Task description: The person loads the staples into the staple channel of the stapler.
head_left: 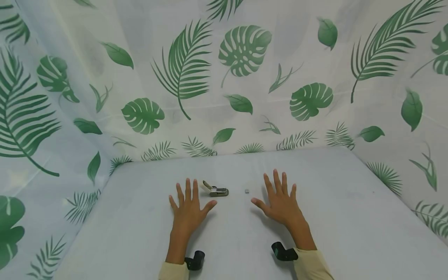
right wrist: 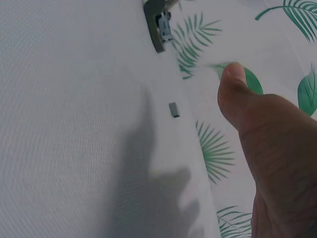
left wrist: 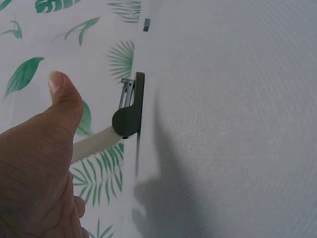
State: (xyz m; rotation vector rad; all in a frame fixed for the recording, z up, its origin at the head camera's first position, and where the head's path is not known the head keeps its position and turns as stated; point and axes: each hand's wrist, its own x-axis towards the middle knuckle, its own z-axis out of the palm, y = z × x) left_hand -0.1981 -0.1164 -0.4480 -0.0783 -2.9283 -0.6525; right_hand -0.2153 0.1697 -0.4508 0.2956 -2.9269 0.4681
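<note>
A small stapler point(head_left: 218, 192) lies on the white table with its pale top arm swung up and back, baring the metal staple channel point(left wrist: 127, 93). To its right is a short grey strip of staples point(head_left: 247, 191). My left hand point(head_left: 189, 212) is at the stapler's left, fingers spread and thumb pointing toward it, holding nothing. On the other side, my right hand point(head_left: 282, 208) spreads its fingers too, its thumb point(right wrist: 233, 89) nearest the staple strip. Both hands cast shadows on the tabletop.
The white table point(head_left: 224, 241) ends at a back curtain point(head_left: 196, 136) printed with green leaves, which also rises at both sides. A black wrist camera point(head_left: 196, 260) is worn on the left wrist, and another black camera point(head_left: 284, 252) on the right.
</note>
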